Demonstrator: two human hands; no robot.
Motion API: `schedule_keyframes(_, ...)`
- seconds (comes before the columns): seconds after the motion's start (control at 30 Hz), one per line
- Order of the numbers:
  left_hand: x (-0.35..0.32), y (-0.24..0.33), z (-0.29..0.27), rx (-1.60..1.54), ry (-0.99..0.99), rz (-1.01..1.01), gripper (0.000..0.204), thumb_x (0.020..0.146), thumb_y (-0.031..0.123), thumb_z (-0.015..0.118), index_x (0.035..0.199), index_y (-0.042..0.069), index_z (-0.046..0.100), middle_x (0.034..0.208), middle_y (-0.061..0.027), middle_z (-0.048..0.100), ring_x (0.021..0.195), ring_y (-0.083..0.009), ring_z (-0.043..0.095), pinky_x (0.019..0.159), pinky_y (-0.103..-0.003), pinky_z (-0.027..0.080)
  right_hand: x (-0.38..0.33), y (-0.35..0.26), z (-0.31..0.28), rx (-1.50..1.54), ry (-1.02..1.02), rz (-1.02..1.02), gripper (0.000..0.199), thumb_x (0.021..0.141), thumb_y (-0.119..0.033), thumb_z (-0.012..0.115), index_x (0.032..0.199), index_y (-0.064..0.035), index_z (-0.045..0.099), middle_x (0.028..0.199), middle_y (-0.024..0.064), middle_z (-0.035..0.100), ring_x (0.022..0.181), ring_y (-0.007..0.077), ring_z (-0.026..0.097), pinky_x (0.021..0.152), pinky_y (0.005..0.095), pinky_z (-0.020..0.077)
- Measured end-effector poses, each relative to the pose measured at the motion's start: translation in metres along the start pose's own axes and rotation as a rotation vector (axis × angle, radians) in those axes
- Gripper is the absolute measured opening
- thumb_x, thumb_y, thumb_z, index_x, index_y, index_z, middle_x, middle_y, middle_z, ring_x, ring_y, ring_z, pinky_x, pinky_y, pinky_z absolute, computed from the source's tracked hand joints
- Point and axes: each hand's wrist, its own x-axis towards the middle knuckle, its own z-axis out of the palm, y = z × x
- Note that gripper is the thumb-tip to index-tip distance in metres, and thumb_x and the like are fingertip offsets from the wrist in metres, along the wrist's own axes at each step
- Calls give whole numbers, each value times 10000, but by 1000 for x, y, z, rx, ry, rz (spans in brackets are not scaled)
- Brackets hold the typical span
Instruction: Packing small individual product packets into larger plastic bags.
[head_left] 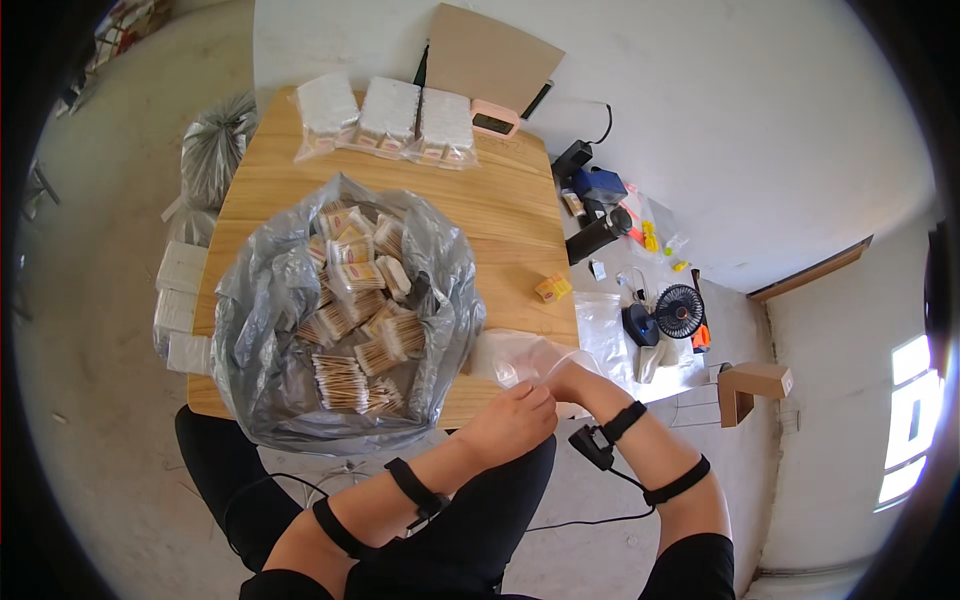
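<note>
My left hand [516, 424] is closed, its fingertips pinching the mouth of a clear plastic bag [575, 356] at the table's near right edge. My right hand [520, 358] reaches inside that bag; through the hazy plastic its fingers look stretched out, pointing left. Just left of the hands stands a large grey plastic bag [260, 290], its mouth spread wide. Many small packs of cotton swabs [341, 383] lie loose in it, some with yellow-and-white labels.
Three filled clear packs [388, 112] line the table's far edge beside a pink digital clock [494, 119]. A small yellow packet [552, 288] lies on the wooden table [515, 215]. At right are a black bottle [598, 235] and a small fan [679, 311]. White packs [178, 290] are stacked at left.
</note>
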Motion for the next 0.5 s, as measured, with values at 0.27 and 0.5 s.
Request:
schedule_keyframes(0.27, -16, -9, -5, -64, -5, -16, 122, 687, 161, 550, 776, 78, 564, 828, -33, 529, 889, -175, 504, 751, -291, 411, -1, -79, -41, -296, -150, 122, 440, 810, -274, 544, 1215, -101, 528, 1184, 184, 544, 1119, 319, 508, 956, 364, 394)
schedule_keyframes(0.5, 4, -6, -12, -4, 74, 39, 176, 684, 142, 553, 830, 48, 579, 845, -38, 529, 883, -177, 511, 774, -290, 421, -1, -46, -28, -124, 33, -21, 339, 795, -268, 544, 1069, -74, 585, 1065, 179, 601, 995, 340, 567, 824, 382, 466)
